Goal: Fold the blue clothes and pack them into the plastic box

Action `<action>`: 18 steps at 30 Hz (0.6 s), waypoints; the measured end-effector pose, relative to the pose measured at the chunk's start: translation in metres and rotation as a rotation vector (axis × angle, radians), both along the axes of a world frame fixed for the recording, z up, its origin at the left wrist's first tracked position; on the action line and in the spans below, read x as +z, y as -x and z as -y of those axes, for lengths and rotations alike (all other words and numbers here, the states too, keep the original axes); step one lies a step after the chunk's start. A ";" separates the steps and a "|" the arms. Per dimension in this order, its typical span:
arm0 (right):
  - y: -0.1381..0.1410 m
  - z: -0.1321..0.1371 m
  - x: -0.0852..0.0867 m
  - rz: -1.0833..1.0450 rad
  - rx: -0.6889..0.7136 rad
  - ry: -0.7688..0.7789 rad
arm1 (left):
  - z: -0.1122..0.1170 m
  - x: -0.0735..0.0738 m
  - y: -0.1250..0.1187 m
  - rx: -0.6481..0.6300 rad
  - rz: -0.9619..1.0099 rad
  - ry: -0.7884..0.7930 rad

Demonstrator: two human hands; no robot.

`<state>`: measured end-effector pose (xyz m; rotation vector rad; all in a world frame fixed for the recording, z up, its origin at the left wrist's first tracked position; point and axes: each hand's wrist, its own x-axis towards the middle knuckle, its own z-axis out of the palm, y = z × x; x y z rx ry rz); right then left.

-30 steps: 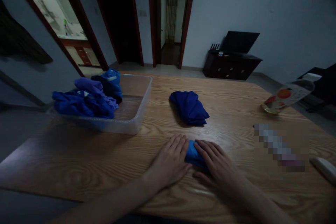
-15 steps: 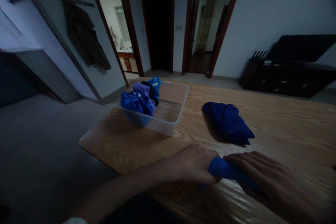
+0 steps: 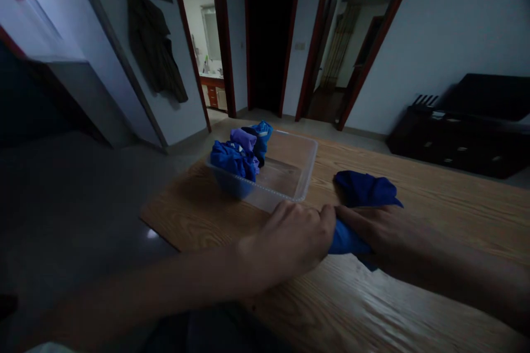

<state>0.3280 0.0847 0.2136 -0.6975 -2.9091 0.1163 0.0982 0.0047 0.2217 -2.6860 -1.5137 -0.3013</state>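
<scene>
A bright blue piece of clothing [image 3: 346, 238] is bunched between my two hands above the table. My left hand [image 3: 296, 237] is closed on its left end, knuckles up. My right hand [image 3: 379, 226] grips it from the right, with its fingers partly hidden behind the cloth. Just beyond my right hand lies a dark blue folded garment [image 3: 366, 188] on the table, its near part covered by the hand. Past my left hand stands a clear plastic bin [image 3: 308, 171]. Crumpled blue clothes [image 3: 234, 159] and a purple garment [image 3: 243, 139] fill its left side.
The wooden table [image 3: 455, 198] has its left corner near the bin. Behind it are a dark cabinet [image 3: 451, 140] with a television [image 3: 492, 96], open doorways, and a jacket [image 3: 153, 47] hanging on the wall.
Both hands have lifted away from me with the blue garment, and the right hand now covers part of the dark blue one. The view has turned slightly left.
</scene>
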 end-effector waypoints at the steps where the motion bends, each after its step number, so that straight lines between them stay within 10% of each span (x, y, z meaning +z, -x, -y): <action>1: 0.008 -0.006 0.005 0.010 0.026 -0.004 | -0.006 0.000 0.007 0.023 0.016 0.040; 10: 0.087 -0.080 0.057 -0.008 0.050 -0.129 | -0.097 0.039 0.090 -0.015 0.196 0.242; 15: 0.128 -0.144 0.085 -0.112 0.009 -0.066 | -0.172 0.030 0.136 -0.081 0.443 0.379; 18: 0.155 -0.181 0.088 -0.005 0.027 0.019 | -0.193 0.024 0.142 0.053 0.202 0.291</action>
